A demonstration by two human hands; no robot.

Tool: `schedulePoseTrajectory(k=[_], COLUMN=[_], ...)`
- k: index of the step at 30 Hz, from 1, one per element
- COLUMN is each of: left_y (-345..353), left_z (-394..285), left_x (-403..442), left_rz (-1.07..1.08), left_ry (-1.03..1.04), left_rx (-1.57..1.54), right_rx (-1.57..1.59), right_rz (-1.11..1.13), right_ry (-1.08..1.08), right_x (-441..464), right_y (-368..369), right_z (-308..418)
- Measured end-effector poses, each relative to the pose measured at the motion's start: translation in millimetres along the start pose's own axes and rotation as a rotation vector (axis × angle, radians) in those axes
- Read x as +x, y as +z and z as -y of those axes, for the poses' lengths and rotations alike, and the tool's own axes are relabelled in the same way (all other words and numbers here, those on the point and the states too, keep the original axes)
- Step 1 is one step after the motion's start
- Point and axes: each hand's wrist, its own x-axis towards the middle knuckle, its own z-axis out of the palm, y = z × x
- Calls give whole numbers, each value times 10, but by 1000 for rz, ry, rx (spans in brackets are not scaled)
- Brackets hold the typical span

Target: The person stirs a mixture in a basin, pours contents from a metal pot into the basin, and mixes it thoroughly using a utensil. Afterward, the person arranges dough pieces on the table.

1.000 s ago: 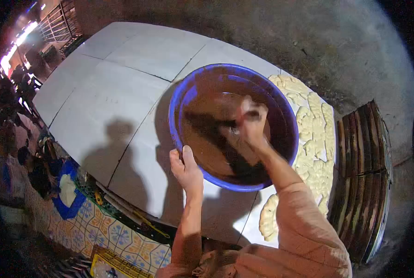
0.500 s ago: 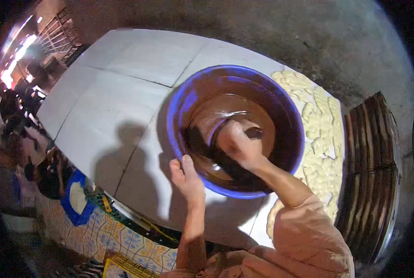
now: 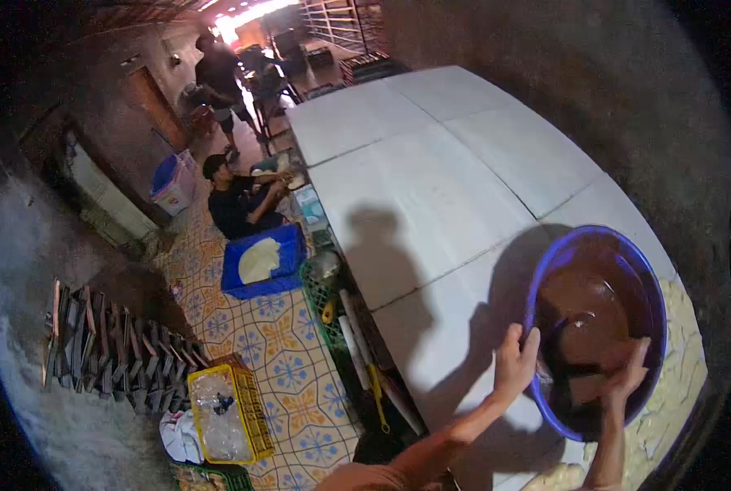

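While the left hand (image 3: pixel 516 364) clasps the basin (image 3: pixel 661 307), right hand (image 3: pixel 627 375) — grip unclear — reaches inside.

A dim room with bare grey walls (image 3: pixel 22 229) has a floor of blue-and-orange patterned tiles (image 3: pixel 287 368), a long white tiled table (image 3: pixel 431 180), a brown door (image 3: pixel 157 108), and bright light (image 3: pixel 255 15) entering at the far end.

Tub (image 3: pixel 656 307) on table (image 3: pixel 373 176), dough (image 3: pixel 686 352) R of tub, bin (image 3: pixel 274 286) & crate (image 3: pixel 255 409) on flr L of table
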Motion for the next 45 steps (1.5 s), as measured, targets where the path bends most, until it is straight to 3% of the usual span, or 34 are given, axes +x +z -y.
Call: schedulePoseTrajectory(k=[1, 3, 5, 6, 7, 9, 10, 12, 13, 14, 16, 17, 18, 20, 22, 24, 26, 28, 29, 30, 31, 35, 37, 38, 40, 41, 42, 45], left_y=[0, -16, 2, 20, -92, -78, -30, -105, -139, -142, -152, -133, -169, -120, -65, -84, -110, -125, -85, -74, -69, -104, -103, -103, -122, -132, -144, -130], left_z=[-5, -63, -128, -114, -40, 88, 270, 94, 32, 50, 43, 34, -10, 16, 84, 83, 71, 93, 150, 175, 169, 116, 72, 7, -28, -40, -32, 42], left_x=[8, 34, 4, 11, 16, 25, 56, 11, 0, 4, 11, 5, 16, 8, 16, 3, 18, 13, 16, 12, 22, 12, 35, 6, -18, -2, 10, 17], left_rz=[-8, -13, 9, -55, -39, 1, -9, 32, 48, 93, 63, 53, 121, 37, -82, -66, -29, 12, 29, 1, -23, 18, -16, -1, 18, 20, 37, 67], left_ry=[36, 24, -20, 111, 93, 46, 147, 80, 44, -37, -28, -24, -121, -29, 140, 145, 117, 72, 1, 58, 112, 119, 158, 2, 36, 61, 44, -9], left_rx=[-28, 69, 68, 77, 52, 30, -36, -6, 5, -4, 17, 27, 48, 56, 51, 66, 63, 50, -10, 2, 8, -18, 26, 88, 23, -14, -5, 4], right_rx=[-140, -32, -213, -97, 20, 41, 67, -41, -205, -98, -234, -476, -630, -764, -522, -358, -704, -702, -399, -264, -290, -470, -179, -10, 167, 314, 315, -14], right_rz=[5, -88, -52, 5, 65, -10, -78, 329, 860, 372, -60, -8, -122, -131, 98, 236, 391, 404, 294, 133, 22, -57, 15, 12, -98, 2, -49, -95], right_ry=[-107, -22, -283, -267, -252, -129, -59, -119, -262, -88, 43, 1, -169, -558, -410, -432, -991, -801, -456, -173, -100, -405, -212, -74, 149, 343, 349, 85], right_x=[-51, 631, 1314, 1151, 831, 589, 378, 20, 168, 129, 365, 875, 1424, 1559, 1287, 734, 21, -172, 27, 184, 490, 1473, 1116, 767, -3, -300, -172, 389], right_y=[-15, -190, -264, 24, 369, 411, 377, -397, -962, -598, -357, -568, -660, -284, 282, 389, 124, -103, -207, -309, -350, -30, 523, 726, 828, 574, 130, -387], right_z=[333, 155, -367, -232, -122, -494, -610, -858, -981, -423, 158, 45, -319, -621, -685, -977, -776, -213, -227, -185, -162, -654, -529, -383, -84, 39, -177, -165])
